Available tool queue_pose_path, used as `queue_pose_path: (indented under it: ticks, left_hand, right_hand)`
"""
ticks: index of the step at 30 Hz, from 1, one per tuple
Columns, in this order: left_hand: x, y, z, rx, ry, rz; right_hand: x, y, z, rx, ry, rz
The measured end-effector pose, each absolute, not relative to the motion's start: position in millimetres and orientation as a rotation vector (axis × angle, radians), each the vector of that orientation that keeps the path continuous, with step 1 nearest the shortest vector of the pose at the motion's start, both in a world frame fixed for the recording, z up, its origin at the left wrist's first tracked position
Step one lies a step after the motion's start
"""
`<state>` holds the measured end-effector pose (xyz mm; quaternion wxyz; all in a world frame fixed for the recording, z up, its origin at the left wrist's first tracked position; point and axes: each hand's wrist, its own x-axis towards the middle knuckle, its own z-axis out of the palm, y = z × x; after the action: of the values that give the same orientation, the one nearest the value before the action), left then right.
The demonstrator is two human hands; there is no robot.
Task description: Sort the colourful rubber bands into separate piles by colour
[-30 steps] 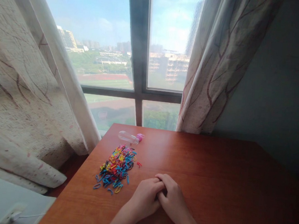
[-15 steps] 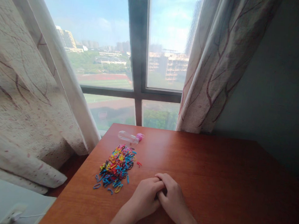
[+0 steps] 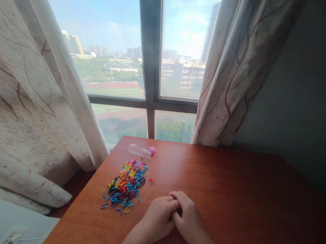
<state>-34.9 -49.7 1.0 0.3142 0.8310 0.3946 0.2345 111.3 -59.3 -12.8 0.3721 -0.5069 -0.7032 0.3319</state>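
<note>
My left hand (image 3: 159, 215) and my right hand (image 3: 188, 217) rest folded together on the brown table near its front. The right hand's fingers lie over the left hand's, and both are closed with no object visible in them. To the left of my hands spreads a pile of small colourful elastic bands (image 3: 128, 181), in blue, yellow, red, pink and black. One red band (image 3: 151, 181) lies apart on the pile's right side. Behind the pile a small clear bottle (image 3: 139, 150) is on its side, with a pink cap (image 3: 152, 150) at its neck end.
The wooden table (image 3: 230, 202) reaches to a window (image 3: 150, 105) at the back. Patterned curtains hang on the left (image 3: 35, 89) and right (image 3: 234, 75). At the lower left, a cable is plugged into a socket (image 3: 14, 236) on a white surface.
The view has tilted up very slightly, so everything sits a little lower. My hands stay folded, and the bands and bottle have not moved.
</note>
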Motion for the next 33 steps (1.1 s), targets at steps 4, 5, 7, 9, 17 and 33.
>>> queue_pose_path:
  ticks: [4,5,7,9,17,33]
  left_hand:
    - [-34.4,-50.2,2.1,2.185,1.045,0.616]
    - [-34.2,-50.3,2.5,2.185,1.049,0.616]
    - [-33.9,-50.6,3.2,2.185,1.054,0.617]
    - [-33.7,-50.6,3.7,2.184,1.055,0.617]
    - [-32.2,-49.6,2.8,2.177,1.059,0.637]
    - [-33.5,-50.1,0.1,2.159,1.047,0.639]
  right_hand:
    - [111.1,-59.1,-14.8,-1.282,-1.789,0.849]
    - [111.1,-59.0,-14.9,-1.279,-1.787,0.850]
    - [111.4,-58.7,-14.7,-1.276,-1.787,0.852]
    - [111.7,-58.5,-14.1,-1.279,-1.793,0.855]
    - [110.9,-59.3,-11.3,-1.300,-1.805,0.859]
    - [110.7,-58.9,-12.7,-1.295,-1.793,0.842]
